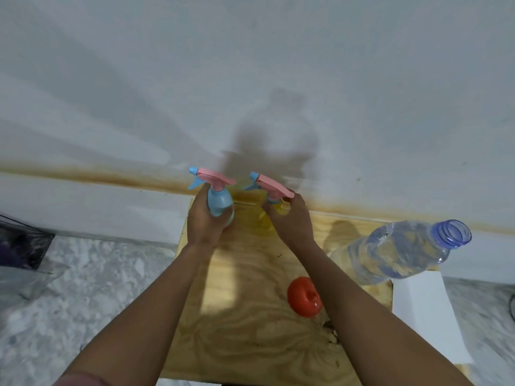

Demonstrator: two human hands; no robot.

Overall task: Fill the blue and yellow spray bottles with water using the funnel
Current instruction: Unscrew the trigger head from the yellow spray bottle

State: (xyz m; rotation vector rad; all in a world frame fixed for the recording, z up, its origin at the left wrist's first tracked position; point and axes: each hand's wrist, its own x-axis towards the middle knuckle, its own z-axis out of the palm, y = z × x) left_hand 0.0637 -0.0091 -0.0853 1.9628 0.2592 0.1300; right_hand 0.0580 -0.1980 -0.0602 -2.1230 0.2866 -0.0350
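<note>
A blue spray bottle [218,203] with a pink and blue trigger head stands at the far edge of the wooden table [242,316]. My left hand [204,221] is wrapped around its body. Right beside it stands a yellow spray bottle [266,218] with the same kind of pink head. My right hand [292,218] grips it at the neck and shoulder. A red funnel [304,297] lies on the table near my right forearm, wide end down. A large clear water bottle [398,252] with a blue-tinted open neck stands at the right of the table.
A white wall [250,79] with a brown stain line rises directly behind the table. A white box [426,316] stands at the table's right edge. A dark object [19,246] sits on the speckled floor at far left.
</note>
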